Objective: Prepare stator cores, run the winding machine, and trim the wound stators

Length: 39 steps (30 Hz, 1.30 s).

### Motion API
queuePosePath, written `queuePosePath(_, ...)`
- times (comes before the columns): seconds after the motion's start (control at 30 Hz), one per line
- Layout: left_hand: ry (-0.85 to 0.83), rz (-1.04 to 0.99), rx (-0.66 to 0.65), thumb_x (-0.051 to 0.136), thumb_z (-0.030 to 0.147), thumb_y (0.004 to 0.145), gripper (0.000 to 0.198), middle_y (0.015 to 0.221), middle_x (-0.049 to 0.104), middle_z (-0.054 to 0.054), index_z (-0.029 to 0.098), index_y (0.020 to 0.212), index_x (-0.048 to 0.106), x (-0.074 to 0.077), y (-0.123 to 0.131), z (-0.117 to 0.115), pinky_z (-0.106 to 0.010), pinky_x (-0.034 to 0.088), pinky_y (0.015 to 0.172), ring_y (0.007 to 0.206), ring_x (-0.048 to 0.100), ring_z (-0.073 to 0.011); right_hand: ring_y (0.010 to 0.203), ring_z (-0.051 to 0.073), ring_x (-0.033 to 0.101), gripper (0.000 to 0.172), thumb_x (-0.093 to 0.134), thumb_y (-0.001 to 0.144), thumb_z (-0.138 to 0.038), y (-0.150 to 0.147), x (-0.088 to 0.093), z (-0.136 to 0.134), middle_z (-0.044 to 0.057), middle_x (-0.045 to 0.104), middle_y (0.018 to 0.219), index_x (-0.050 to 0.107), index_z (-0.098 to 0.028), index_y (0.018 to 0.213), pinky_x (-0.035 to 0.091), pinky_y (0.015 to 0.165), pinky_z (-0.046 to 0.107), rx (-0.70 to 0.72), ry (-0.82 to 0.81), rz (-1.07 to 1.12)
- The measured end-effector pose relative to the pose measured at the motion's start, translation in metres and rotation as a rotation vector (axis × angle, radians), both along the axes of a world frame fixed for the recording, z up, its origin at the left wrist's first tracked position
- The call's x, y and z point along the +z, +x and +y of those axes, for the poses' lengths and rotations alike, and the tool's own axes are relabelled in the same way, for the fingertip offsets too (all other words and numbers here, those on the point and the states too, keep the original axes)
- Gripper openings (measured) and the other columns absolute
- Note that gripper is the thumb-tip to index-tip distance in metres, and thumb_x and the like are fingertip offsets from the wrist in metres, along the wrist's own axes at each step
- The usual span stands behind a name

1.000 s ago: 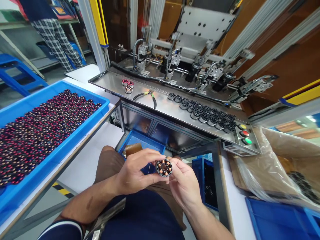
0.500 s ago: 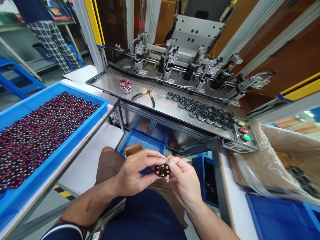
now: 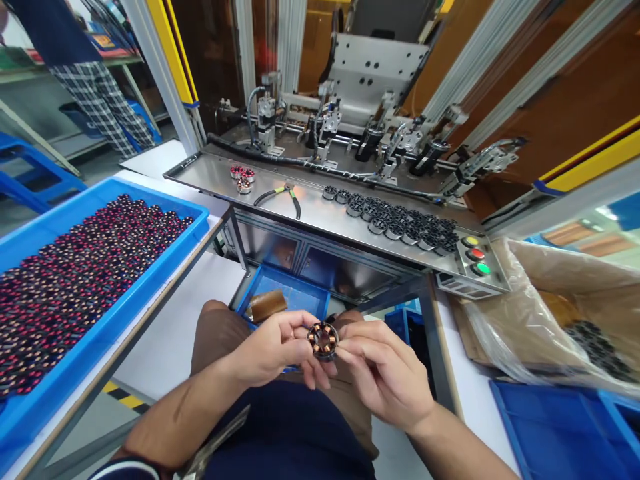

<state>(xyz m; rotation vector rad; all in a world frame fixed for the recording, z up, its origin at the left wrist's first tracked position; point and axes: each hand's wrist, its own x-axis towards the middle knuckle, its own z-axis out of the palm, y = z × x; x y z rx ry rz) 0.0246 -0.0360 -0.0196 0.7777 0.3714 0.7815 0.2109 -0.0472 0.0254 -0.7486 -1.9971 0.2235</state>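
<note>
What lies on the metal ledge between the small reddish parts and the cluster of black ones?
Pliers with splayed handles lie between the reddish parts and the black parts, seen in the head view.

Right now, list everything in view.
held core: one, black, copper, between hands
tray: one, blue, left
tray cores: many, red, black, inside
ledge: one, silver, centre
loose cores: three, red, copper, ledge left
pliers: one, black, yellow, ledge
black cores: many, black, ledge right
buttons: three, yellow, red, green, ledge right
machine: one, silver, black, behind
carton: one, brown, right
lower tray: one, blue, below ledge
bins: two visible, blue, lower right
stool: one, blue, left
co-worker: one, navy top, upper left
left hand, right hand: two, bare, on core
</note>
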Motion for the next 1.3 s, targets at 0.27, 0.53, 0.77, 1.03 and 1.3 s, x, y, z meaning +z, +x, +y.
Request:
queuePosePath(0.27,-0.091,-0.023,0.105,0.084,0.032,0.071,0.038,0.079,0.077,-0.008,0.012,0.097,0.065,0.006,0.002,-0.003,-0.020,0.059,0.057,0.070,0.076,-0.0196,0.086,0.023,0.063,0.045,0.072,0.083,-0.029,0.009,-0.014,0.007,0.009,0.061,0.096,0.054,-0.022,0.123,0.058,0.070,0.040,0.160,-0.210,0.227)
queuePosePath(0.53,-0.085,-0.031,0.206,0.086,0.027,0.068,0.037,0.081,0.078,-0.006,0.013,0.095,0.067,0.008,0.003,-0.003,-0.020,0.060,0.056,0.065,0.075,-0.0168,0.083,0.019,0.061,0.035,0.074,0.084,-0.023,0.009,-0.007,0.012,0.008,0.062,0.096,0.062,-0.022,0.118,0.053,0.068,0.033,0.155,-0.179,0.146)
queuePosePath(0.77,-0.133,-0.045,0.190,0.086,0.031,0.068,0.037,0.081,0.079,-0.008,0.012,0.093,0.067,0.007,0.002,-0.006,-0.019,0.059,0.054,0.066,0.076,-0.0194,0.080,0.019,0.063,0.048,0.079,0.080,-0.029,0.005,-0.010,0.013,0.005,0.063,0.091,0.058,-0.027,0.123,0.056,0.066,0.033,0.162,-0.422,0.378)
queuePosePath(1.03,-0.159,-0.094,0.147,0.086,0.030,0.068,0.037,0.076,0.076,-0.004,0.012,0.093,0.065,0.006,0.002,-0.005,-0.018,0.057,0.053,0.064,0.075,-0.0170,0.076,0.016,0.064,0.027,0.073,0.083,-0.015,0.000,-0.007,0.012,0.005,0.063,0.087,0.070,-0.026,0.108,0.056,0.063,0.029,0.180,-0.270,0.246)
queuePosePath(1.3,-0.111,-0.182,0.217,0.091,0.015,0.056,0.045,0.095,0.075,-0.005,0.015,0.091,0.062,-0.001,0.005,-0.005,-0.023,0.058,0.064,0.073,0.075,-0.0156,0.067,0.015,0.067,0.016,0.060,0.087,-0.009,-0.004,0.003,0.009,0.005,0.069,0.081,0.070,-0.020,0.092,0.056,0.059,0.025,-0.042,-0.006,-0.023)
